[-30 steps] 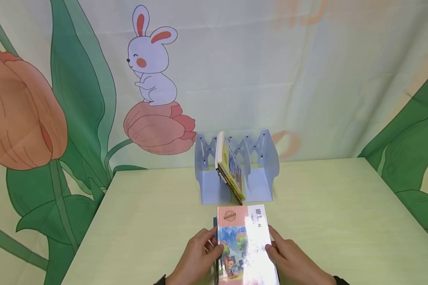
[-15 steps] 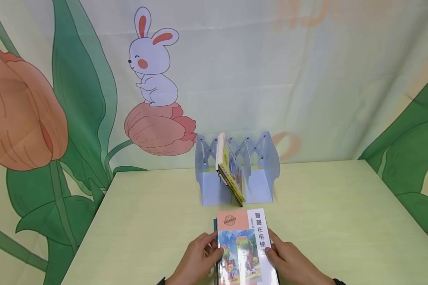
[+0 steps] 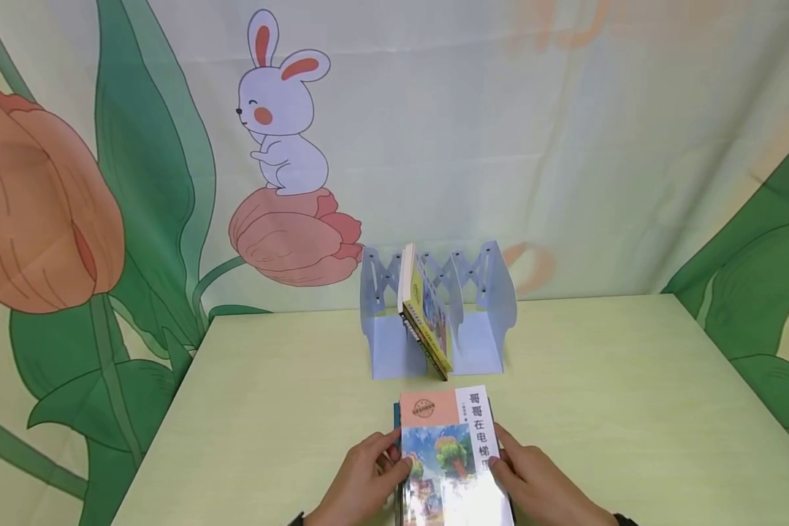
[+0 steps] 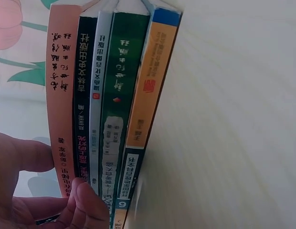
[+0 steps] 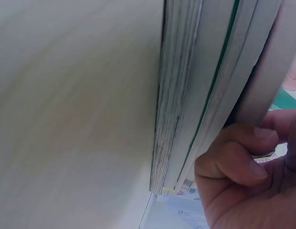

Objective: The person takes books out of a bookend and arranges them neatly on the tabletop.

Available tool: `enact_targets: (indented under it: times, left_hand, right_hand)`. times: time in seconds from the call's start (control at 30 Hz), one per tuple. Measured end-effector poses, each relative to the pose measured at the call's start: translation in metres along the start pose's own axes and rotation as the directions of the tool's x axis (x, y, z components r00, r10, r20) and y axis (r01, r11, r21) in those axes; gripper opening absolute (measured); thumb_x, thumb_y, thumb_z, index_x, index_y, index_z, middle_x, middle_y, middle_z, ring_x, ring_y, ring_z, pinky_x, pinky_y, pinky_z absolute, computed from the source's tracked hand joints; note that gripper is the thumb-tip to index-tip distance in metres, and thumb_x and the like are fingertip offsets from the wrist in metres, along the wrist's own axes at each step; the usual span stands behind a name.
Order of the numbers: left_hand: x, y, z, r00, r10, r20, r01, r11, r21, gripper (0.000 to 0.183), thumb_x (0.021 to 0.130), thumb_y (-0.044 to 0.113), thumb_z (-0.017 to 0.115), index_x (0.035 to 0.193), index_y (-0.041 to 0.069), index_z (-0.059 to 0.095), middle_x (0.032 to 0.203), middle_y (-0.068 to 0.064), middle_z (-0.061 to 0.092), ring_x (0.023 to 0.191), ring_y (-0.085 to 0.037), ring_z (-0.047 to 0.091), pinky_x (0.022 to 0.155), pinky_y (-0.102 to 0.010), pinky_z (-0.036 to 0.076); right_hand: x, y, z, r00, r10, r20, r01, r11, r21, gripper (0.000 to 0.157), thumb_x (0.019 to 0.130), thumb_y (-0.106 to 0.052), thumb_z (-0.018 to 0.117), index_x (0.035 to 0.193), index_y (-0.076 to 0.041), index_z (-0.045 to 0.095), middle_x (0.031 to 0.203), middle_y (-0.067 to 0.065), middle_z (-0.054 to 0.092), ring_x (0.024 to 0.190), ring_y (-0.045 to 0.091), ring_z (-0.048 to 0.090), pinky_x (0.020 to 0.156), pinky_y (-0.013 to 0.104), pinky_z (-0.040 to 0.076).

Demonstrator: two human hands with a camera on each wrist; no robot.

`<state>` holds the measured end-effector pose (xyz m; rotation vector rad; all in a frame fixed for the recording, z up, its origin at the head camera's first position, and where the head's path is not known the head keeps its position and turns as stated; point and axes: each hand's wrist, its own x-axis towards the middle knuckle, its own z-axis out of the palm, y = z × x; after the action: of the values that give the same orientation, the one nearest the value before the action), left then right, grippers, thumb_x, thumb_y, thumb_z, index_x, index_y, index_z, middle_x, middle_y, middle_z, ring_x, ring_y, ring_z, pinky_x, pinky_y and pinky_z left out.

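A picture book (image 3: 437,438) with a pink, white and blue illustrated cover lies on top of a stack of several books at the front middle of the table. My left hand (image 3: 363,473) holds the top book's left edge, thumb on the cover. On the opposite edge, my right hand (image 3: 538,475) grips the same book, thumb also on top. In the left wrist view, the stack's spines show: pink on the top book (image 4: 62,105), then black, pale blue, a green book (image 4: 124,57) and an orange one. Curled fingers (image 5: 234,157) sit beside the page edges in the right wrist view.
Behind the stack stands a pale blue expandable bookend rack (image 3: 483,343). Several books (image 3: 427,314) lean tilted in its middle. The light table (image 3: 276,409) reaches back to a printed cloth (image 3: 434,146) with a rabbit and tulips.
The top book's far edge has shifted slightly towards me and its cover's glare has moved lower, so the title now shows. Both hands stay at its sides.
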<state>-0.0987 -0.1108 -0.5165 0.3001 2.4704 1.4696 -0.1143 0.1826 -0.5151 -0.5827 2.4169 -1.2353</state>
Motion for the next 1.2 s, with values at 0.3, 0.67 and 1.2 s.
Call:
enact_targets:
  times: [0.3, 0.67, 1.2]
  left_hand:
    - [0.002, 0.006, -0.002, 1.000, -0.008, -0.009, 0.008, 0.999, 0.044, 0.060, 0.097, 0.034, 0.058, 0.141, -0.006, 0.048, 0.092, 0.000, 0.054, 0.075, -0.008, 0.053, 0.066, -0.024, 0.045]
    - [0.003, 0.004, -0.002, 0.995, -0.098, 0.032, 0.097, 0.995, 0.012, 0.062, 0.096, 0.034, 0.061, 0.144, -0.002, 0.044, 0.090, -0.001, 0.057, 0.070, -0.012, 0.055, 0.064, -0.028, 0.043]
    - [-0.002, 0.012, -0.010, 0.993, -0.114, -0.017, 0.115, 0.991, 0.062, 0.063, 0.096, 0.040, 0.059, 0.145, 0.005, 0.042, 0.099, 0.000, 0.055, 0.075, -0.011, 0.056, 0.063, -0.028, 0.043]
  right_hand:
    - [0.004, -0.007, -0.002, 0.995, 0.099, -0.004, -0.099, 0.995, -0.021, 0.069, 0.103, -0.039, 0.048, 0.154, 0.000, 0.024, 0.085, -0.004, 0.063, 0.070, 0.004, 0.055, 0.060, 0.021, 0.042]
    - [0.003, -0.009, 0.001, 0.989, 0.136, -0.055, -0.139, 0.989, -0.058, 0.074, 0.099, -0.042, 0.054, 0.154, -0.002, 0.026, 0.070, -0.006, 0.053, 0.055, 0.003, 0.042, 0.050, 0.019, 0.034]
    - [0.004, -0.026, -0.004, 0.969, 0.144, -0.200, -0.178, 0.971, -0.162, 0.065, 0.095, -0.040, 0.062, 0.151, -0.020, 0.036, 0.077, -0.009, 0.049, 0.057, 0.003, 0.040, 0.054, 0.019, 0.033]
